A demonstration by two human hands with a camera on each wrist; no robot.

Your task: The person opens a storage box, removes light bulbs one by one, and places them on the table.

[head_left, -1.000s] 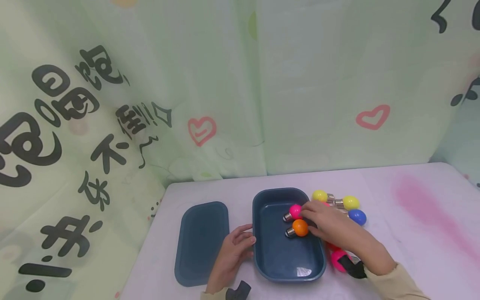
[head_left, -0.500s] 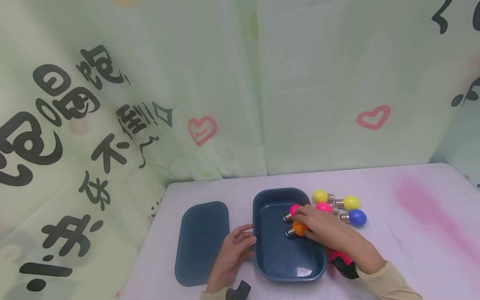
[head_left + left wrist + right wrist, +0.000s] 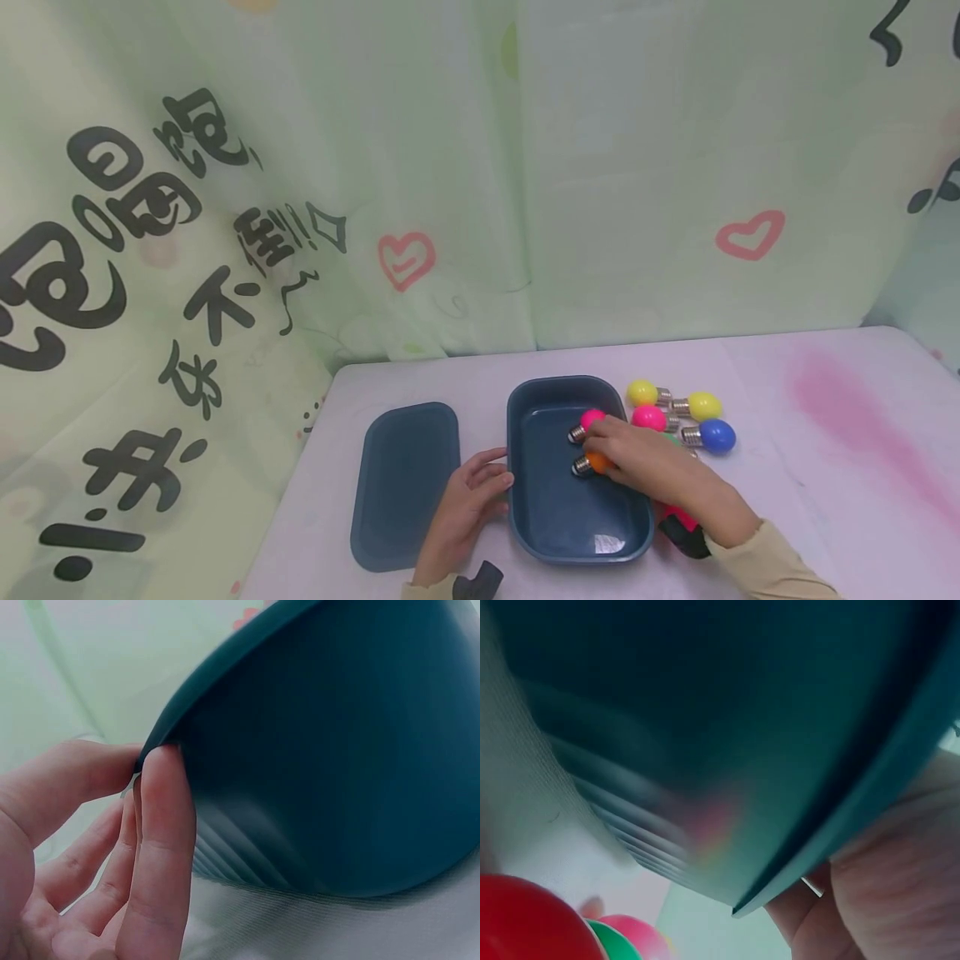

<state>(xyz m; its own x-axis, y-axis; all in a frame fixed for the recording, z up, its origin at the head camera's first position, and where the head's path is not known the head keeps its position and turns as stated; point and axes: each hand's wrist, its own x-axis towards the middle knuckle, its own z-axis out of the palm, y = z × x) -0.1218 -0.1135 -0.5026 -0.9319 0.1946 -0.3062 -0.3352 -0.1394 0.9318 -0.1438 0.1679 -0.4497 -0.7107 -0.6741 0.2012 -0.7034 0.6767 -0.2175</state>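
A dark blue box stands in the middle of the table. Inside it lie a pink light bulb and an orange light bulb, metal bases pointing left. My right hand reaches over the box's right wall, fingers and thumb around the orange bulb's globe; the wall hides these fingertips in the right wrist view. Outside the left wall is my left hand. In the left wrist view its fingertips touch the box's rim, with the fingers loosely bent.
A flat dark blue lid lies left of the box. Right of it are yellow bulbs, a pink one, a blue one, and a partly hidden green one. A red bulb shows in the right wrist view. A printed curtain hangs behind.
My right hand has shifted left and slightly down from beside the pink bulb onto the orange one, uncovering bulbs outside the box. The left hand has stayed at the rim.
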